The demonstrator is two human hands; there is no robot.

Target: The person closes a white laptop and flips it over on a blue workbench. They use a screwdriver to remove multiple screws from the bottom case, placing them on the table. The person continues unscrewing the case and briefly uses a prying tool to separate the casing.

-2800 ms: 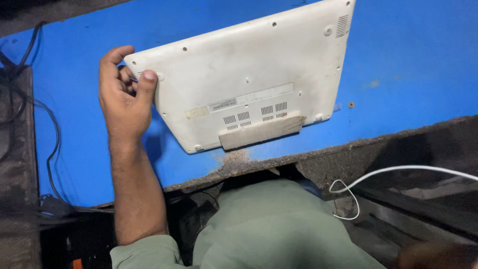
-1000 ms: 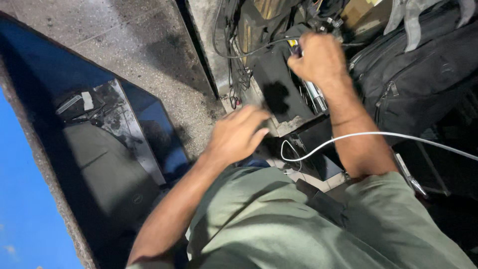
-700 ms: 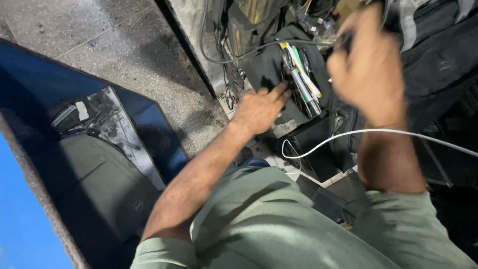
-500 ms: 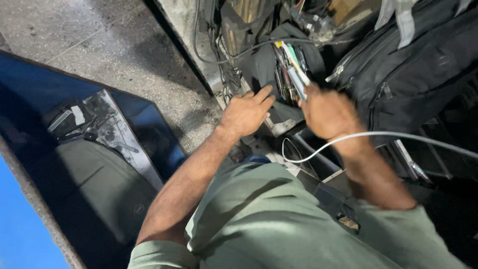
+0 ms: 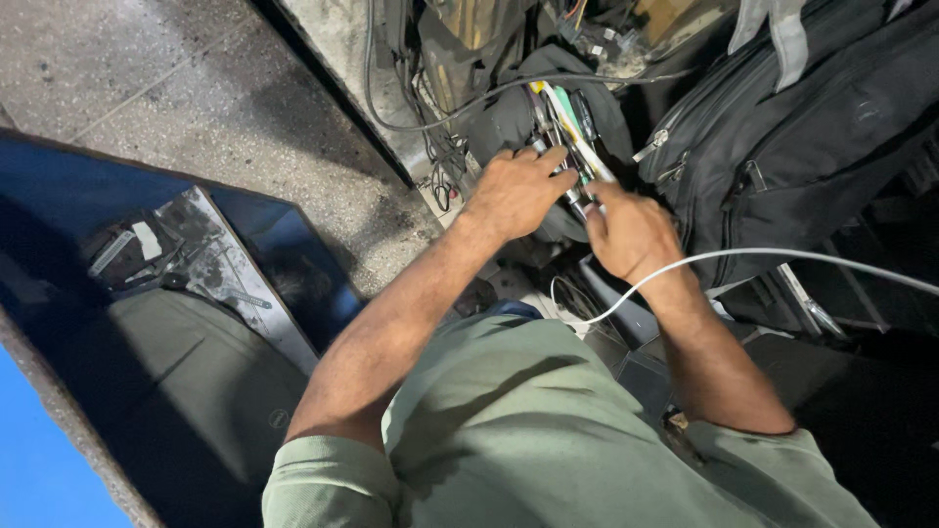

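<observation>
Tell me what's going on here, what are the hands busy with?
A person in a green shirt leans toward the floor beside the bench. Both hands are in a dark pouch stuffed with tools. The left hand rests on the pouch with its fingers at the tool handles; the right hand pinches at the same bunch from below. Whether either has a firm grip on one tool cannot be told. A black bag sits at the right, and a white cable crosses the right wrist.

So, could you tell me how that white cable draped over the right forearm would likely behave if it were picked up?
The white cable is thin and already hangs in a loose curve and loop, so it would probably flop and sag. It looks light for its length. Since it crosses the wrist just behind the right hand, it may snag or drag along.
</observation>
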